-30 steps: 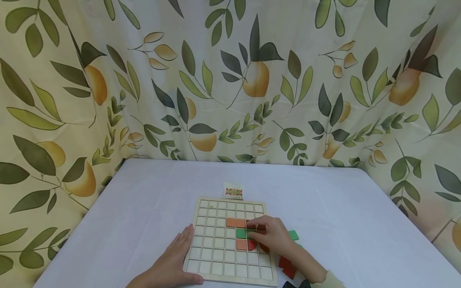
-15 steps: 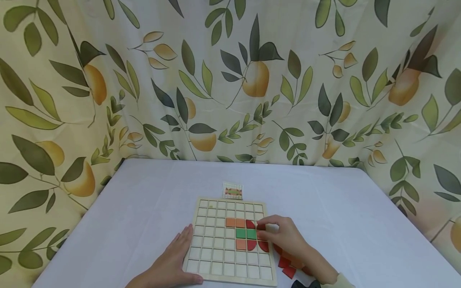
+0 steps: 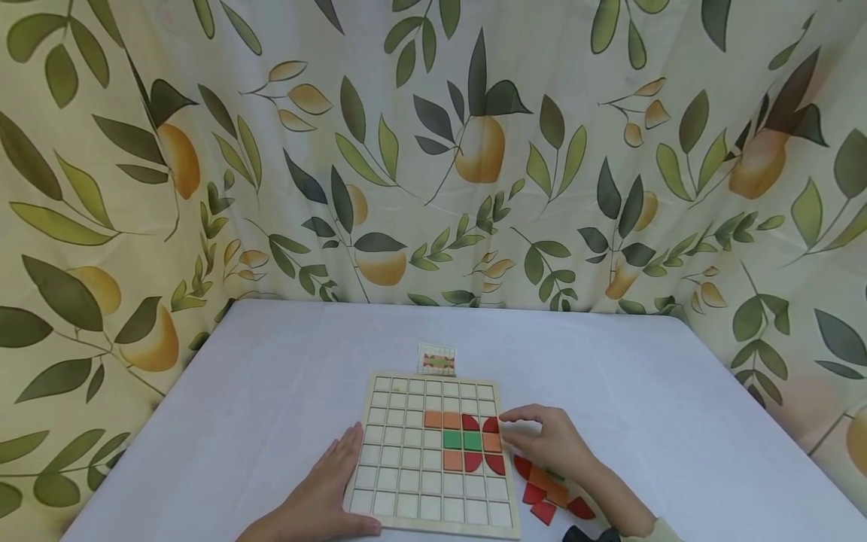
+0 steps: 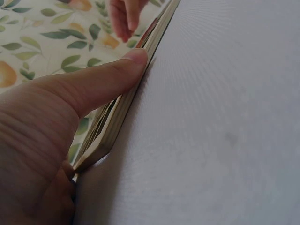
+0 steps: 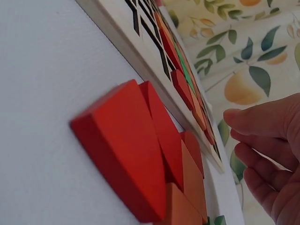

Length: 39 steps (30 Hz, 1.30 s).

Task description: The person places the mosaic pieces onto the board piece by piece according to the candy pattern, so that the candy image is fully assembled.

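Observation:
A wooden grid board (image 3: 394, 457) lies on the white table, with orange squares (image 3: 442, 419), green squares (image 3: 463, 440) and red rounded tiles (image 3: 470, 422) set in its right-hand cells. My left hand (image 3: 318, 489) rests against the board's near left corner, fingers straight along the side and thumb (image 4: 105, 79) on the front edge. Just off the right edge is my right hand (image 3: 555, 438), thumb and forefinger apart with nothing between them. Closest to its fingertips sits a red rounded tile (image 3: 491, 425) in the rightmost column.
Loose red and orange pieces (image 3: 542, 482) lie to the right of the board, under and beside the right forearm. A small pattern card (image 3: 437, 360) is behind the board. A leaf-and-fruit curtain (image 3: 433, 188) hangs at the table's back. Some dark object (image 3: 589, 534) shows at the bottom edge.
My right hand has moved right from the middle columns to beyond the board's edge, leaving red tiles uncovered in the upper row. The left hand has stayed put.

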{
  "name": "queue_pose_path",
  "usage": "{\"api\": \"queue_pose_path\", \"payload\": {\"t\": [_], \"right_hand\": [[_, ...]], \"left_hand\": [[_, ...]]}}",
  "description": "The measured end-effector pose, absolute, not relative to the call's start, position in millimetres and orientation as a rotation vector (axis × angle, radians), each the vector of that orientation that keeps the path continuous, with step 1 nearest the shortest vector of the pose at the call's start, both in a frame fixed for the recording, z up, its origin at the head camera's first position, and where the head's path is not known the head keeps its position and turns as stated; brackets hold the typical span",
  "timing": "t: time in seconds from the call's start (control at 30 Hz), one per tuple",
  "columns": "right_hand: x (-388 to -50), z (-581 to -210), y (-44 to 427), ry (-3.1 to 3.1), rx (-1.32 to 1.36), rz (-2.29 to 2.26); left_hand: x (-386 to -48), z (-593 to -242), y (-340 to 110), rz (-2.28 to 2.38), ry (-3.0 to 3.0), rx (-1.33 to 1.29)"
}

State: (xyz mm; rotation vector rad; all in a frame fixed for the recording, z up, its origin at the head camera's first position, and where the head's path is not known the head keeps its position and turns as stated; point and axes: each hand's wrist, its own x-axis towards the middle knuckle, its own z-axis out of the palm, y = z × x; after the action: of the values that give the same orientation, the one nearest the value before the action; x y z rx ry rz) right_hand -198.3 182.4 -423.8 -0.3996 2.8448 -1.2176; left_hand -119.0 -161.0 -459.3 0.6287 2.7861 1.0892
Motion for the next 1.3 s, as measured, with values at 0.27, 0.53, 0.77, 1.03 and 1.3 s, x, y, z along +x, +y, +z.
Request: {"api": "queue_pose_path", "payload": {"t": [0.27, 0.53, 0.77, 1.03, 1.3], "right_hand": [[-200, -423, 195, 2.848, -0.334, -1.224], [-201, -423, 206, 2.856, -0.302, -1.192], [-201, -424, 216, 2.874, -0.25, -1.136], [-202, -427, 233, 2.87, -0.193, -1.095], [-203, -428, 245, 2.838, -0.249, -1.106]], "left_hand": [[-121, -461, -161, 1.08, 2.797, 0.625], [-121, -459, -161, 1.076, 2.796, 0.625], [-120, -459, -161, 1.08, 2.8, 0.637], [-121, -459, -160, 1.082, 2.813, 0.651], [-120, -460, -160, 1.08, 2.813, 0.651]]}}
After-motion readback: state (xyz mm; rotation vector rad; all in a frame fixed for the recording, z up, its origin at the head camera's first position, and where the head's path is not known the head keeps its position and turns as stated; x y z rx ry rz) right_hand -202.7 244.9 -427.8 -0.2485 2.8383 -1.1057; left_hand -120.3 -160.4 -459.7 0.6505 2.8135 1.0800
